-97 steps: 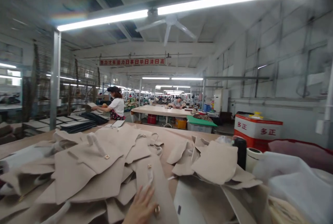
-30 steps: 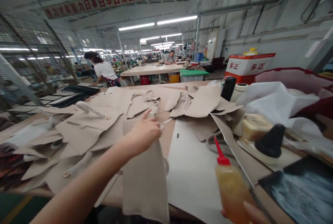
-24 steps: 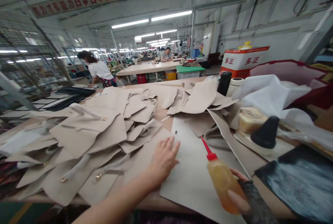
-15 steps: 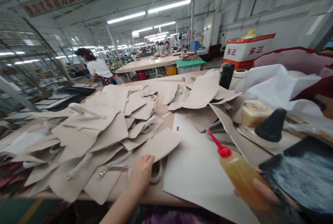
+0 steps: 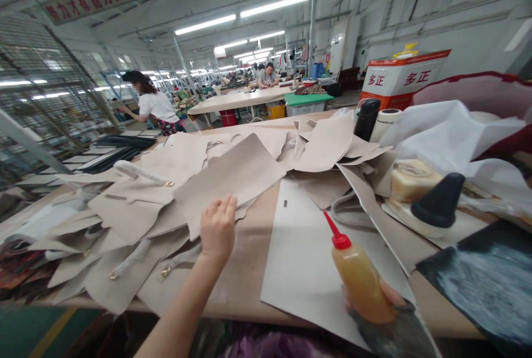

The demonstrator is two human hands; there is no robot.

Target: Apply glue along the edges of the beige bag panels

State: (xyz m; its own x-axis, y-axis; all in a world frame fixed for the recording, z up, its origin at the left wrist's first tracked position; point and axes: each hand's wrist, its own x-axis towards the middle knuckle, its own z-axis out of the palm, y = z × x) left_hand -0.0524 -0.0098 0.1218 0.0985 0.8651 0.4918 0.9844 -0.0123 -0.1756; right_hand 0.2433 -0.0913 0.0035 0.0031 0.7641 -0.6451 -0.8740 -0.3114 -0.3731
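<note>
My left hand [image 5: 218,230] is at the near edge of a large beige bag panel [image 5: 236,172], fingers on top and thumb hidden. The panel is tilted over a pile of beige bag pieces [image 5: 124,211], some with wrapped handles [image 5: 141,172] and gold-coloured rings. My right hand [image 5: 390,296] is closed around a squeeze bottle [image 5: 361,280] of amber liquid, its red nozzle pointing up and left. A dark covering shows at the wrist. Beneath the bottle lies a flat pale board [image 5: 303,264] with a small dark slot.
More beige pieces [image 5: 324,144] are stacked at the back centre. On the right stand a black cone-shaped object [image 5: 438,203], a yellowish block [image 5: 413,178], a black bottle [image 5: 366,118] and a red-and-white can [image 5: 403,78]. A smeared black sheet [image 5: 482,275] lies at right. Two people are further off.
My left hand has moved up and slightly left, and the beige panel now lies further back over the pile. The bottle in my right hand has shifted left and down.
</note>
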